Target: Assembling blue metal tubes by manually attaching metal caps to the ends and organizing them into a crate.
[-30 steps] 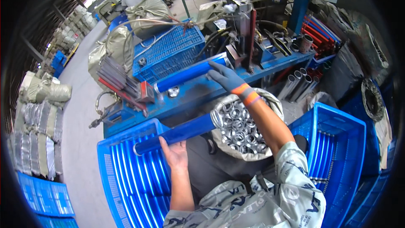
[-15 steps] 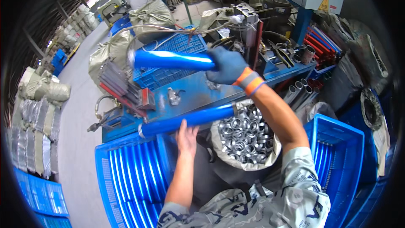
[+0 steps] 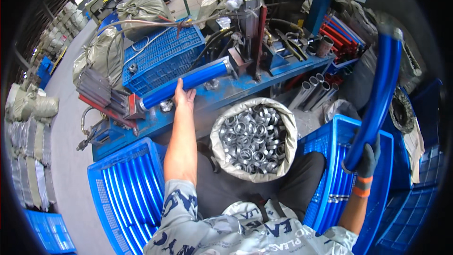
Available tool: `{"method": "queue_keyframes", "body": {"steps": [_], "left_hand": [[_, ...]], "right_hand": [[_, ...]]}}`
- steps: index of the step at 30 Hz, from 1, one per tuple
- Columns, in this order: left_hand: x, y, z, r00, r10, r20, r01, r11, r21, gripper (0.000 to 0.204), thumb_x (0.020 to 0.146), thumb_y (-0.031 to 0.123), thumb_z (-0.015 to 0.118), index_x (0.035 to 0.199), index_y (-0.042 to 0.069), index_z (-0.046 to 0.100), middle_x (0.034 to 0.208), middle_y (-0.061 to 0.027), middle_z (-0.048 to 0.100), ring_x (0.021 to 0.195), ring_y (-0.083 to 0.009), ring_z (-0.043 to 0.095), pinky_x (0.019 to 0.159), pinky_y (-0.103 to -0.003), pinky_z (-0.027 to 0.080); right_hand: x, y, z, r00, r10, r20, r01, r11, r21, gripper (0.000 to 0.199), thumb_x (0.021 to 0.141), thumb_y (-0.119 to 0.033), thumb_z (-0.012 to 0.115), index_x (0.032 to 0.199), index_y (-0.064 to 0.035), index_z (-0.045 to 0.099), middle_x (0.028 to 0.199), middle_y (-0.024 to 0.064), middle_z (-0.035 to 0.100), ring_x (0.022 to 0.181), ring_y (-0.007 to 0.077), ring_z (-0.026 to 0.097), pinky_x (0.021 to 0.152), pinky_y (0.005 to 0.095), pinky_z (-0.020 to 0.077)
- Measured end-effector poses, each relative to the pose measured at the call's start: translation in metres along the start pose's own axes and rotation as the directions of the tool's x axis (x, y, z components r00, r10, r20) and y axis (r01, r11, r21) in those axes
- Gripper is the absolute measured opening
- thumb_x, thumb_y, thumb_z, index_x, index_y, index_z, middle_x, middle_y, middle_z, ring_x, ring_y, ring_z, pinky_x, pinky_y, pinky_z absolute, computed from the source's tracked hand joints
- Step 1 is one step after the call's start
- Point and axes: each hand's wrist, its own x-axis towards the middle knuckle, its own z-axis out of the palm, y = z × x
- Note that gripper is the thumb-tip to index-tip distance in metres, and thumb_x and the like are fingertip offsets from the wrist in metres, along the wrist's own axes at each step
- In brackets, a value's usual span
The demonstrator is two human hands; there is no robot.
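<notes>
The bare left hand (image 3: 183, 95) rests with its fingers laid over a blue tube (image 3: 181, 85) that lies along the blue workbench (image 3: 245, 87), one end against the upright press (image 3: 249, 28) at the bench's middle and the other by the clamp block (image 3: 131, 106) near its left end; the fingers curl on the tube, but whether they clasp it fully cannot be told. The gloved right hand (image 3: 367, 158) is closed round the lower end of a second blue tube (image 3: 379, 87), held upright over the blue crate (image 3: 347, 170) on the right, which holds more tubes. Between the arms, just below the bench's front edge, a sack of silver rings (image 3: 252, 137) sits open in front of the person; bare metal pipes (image 3: 311, 92) lean beside it; a left crate (image 3: 125, 191) of blue tubes stands below the bench's left end; a blue mesh basket (image 3: 163, 56) lies behind the bench. Half a second ago the right hand held its tube level above the bench; it has since swung out to the right, and the left hand's tube has gone up from the front edge into the press.
</notes>
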Motion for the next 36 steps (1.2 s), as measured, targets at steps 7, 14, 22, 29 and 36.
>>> {"method": "queue_keyframes", "body": {"steps": [7, 14, 22, 29, 36], "left_hand": [[-0.020, -0.014, -0.019, 0.991, -0.076, 0.115, 0.050, 0.976, 0.212, 0.092, 0.103, 0.061, 0.086, 0.169, 0.007, 0.051, 0.158, -0.0367, 0.062, 0.148, -0.0486, 0.062, 0.124, -0.059, 0.053], [-0.072, 0.049, -0.169, 0.950, 0.049, 0.309, -0.183, 0.888, 0.422, 0.062, 0.121, 0.033, 0.065, 0.168, -0.005, 0.053, 0.173, -0.0289, 0.055, 0.160, -0.0396, 0.056, 0.133, -0.051, 0.047], [-0.168, -0.039, -0.178, 0.966, 0.047, 0.252, -0.240, 0.511, 0.825, 0.064, 0.113, 0.046, 0.080, 0.159, 0.004, 0.064, 0.145, -0.0121, 0.076, 0.129, -0.0264, 0.078, 0.104, -0.037, 0.063], [-0.202, -0.089, -0.160, 0.936, -0.030, 0.351, -0.318, 0.361, 0.877, 0.068, 0.111, 0.050, 0.082, 0.157, 0.004, 0.065, 0.140, -0.0143, 0.078, 0.118, -0.0241, 0.080, 0.095, -0.036, 0.064], [-0.263, 0.059, -0.166, 0.919, 0.165, 0.359, -0.391, 0.249, 0.886, 0.067, 0.112, 0.051, 0.079, 0.156, 0.001, 0.066, 0.144, -0.0187, 0.077, 0.123, -0.0278, 0.080, 0.104, -0.039, 0.063]], "right_hand": [[-0.189, 0.079, -0.258, 0.911, -0.144, -0.386, -0.117, 0.808, -0.577, 0.079, 0.105, -0.008, 0.076, 0.176, 0.0043, 0.045, 0.169, 0.0195, 0.062, 0.151, 0.0313, 0.062, 0.129, 0.0459, 0.0485], [-0.413, 0.165, -0.340, 0.541, 0.190, -0.820, -0.824, -0.076, -0.561, 0.093, 0.093, -0.044, 0.089, 0.174, -0.0133, 0.053, 0.165, 0.0231, 0.067, 0.149, 0.0423, 0.067, 0.125, 0.0508, 0.0537], [-0.518, 0.229, -0.399, 0.270, 0.286, -0.920, -0.853, -0.372, -0.366, 0.086, 0.093, -0.034, 0.089, 0.170, -0.0172, 0.054, 0.154, 0.0198, 0.071, 0.139, 0.0437, 0.073, 0.113, 0.0578, 0.0625], [-0.671, 0.334, -0.501, 0.329, 0.256, -0.909, -0.842, -0.357, -0.405, 0.077, 0.100, -0.040, 0.077, 0.169, -0.0177, 0.053, 0.161, 0.0257, 0.066, 0.141, 0.0480, 0.071, 0.120, 0.0638, 0.0566], [-0.553, 0.375, -0.451, 0.003, 0.614, -0.789, -0.677, -0.580, -0.454, 0.039, 0.099, -0.032, 0.071, 0.130, -0.0175, 0.090, 0.151, 0.0089, 0.081, 0.145, 0.0295, 0.074, 0.118, 0.0549, 0.0589]]}}
